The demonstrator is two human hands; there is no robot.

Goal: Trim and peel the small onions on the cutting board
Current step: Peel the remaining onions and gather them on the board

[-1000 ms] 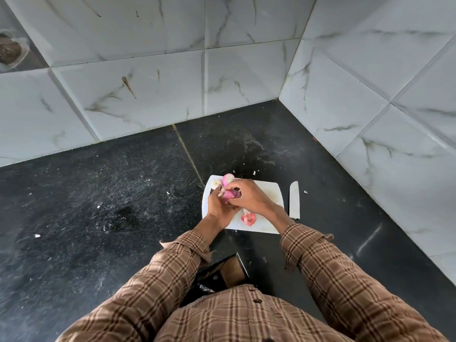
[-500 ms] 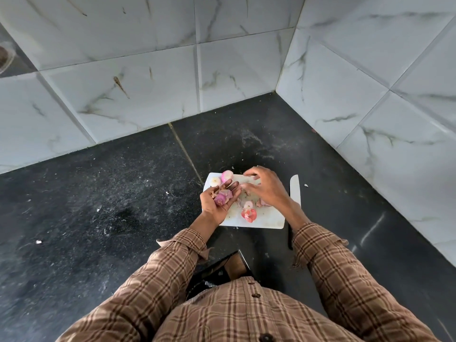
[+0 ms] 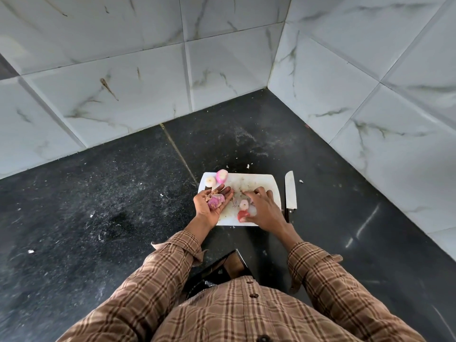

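While the left hand (image 3: 212, 203) cups a purple onion (image 3: 216, 201) lying crosswise, the right hand (image 3: 262, 206) hovers spread, empty.

At frame centre, the left hand (image 3: 211, 203) is cradling a pink onion (image 3: 216, 201) palm-up while the right hand (image 3: 262, 206) is lying fingers-spread over the cutting board (image 3: 256, 181).

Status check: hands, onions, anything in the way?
Left hand open, palm up, onion cupped in it. Right hand open, over board, empty. Knife lies right of board, untouched. Nothing in the way.
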